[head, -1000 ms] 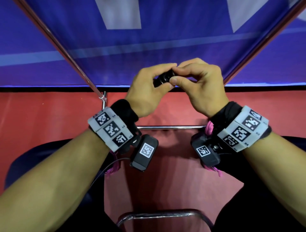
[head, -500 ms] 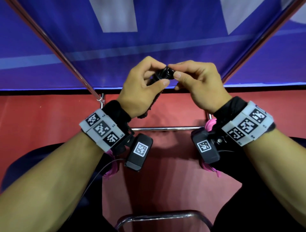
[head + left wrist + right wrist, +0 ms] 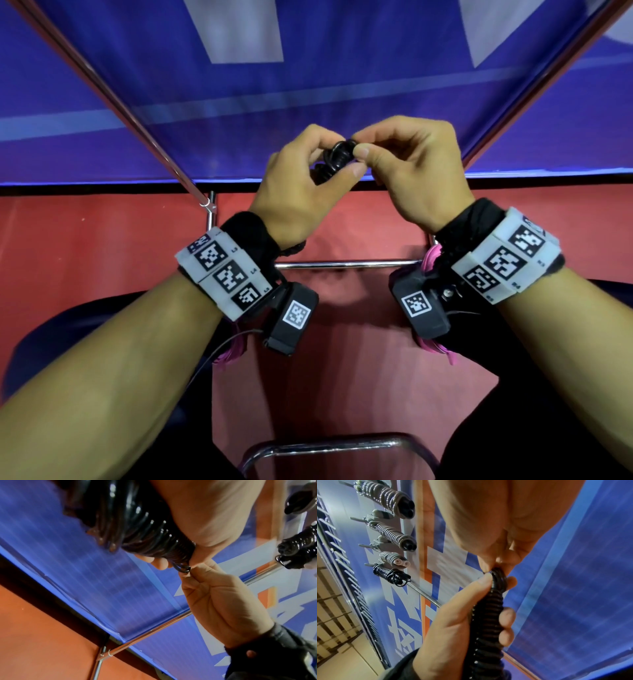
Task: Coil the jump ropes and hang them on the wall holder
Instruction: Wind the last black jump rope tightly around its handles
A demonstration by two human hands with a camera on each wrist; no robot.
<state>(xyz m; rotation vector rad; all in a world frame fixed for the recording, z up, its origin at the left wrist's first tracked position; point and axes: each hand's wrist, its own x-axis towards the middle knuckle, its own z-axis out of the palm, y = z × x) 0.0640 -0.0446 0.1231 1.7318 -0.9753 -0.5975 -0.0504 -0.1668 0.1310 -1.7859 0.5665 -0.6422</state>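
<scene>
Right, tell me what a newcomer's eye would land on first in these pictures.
The glossy black tightly coiled jump rope at the centre of the head view, gripped by the left hand while the right hand pinches its end loop. Next, the row of hung rope coils at the upper left of the right wrist view, pale grey ones above a black one.

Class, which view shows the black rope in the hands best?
Right wrist: the rope runs lengthwise, sharp, through the left hand. Left wrist shows it close but blurred; head shows only its end, the rest hidden.
</scene>
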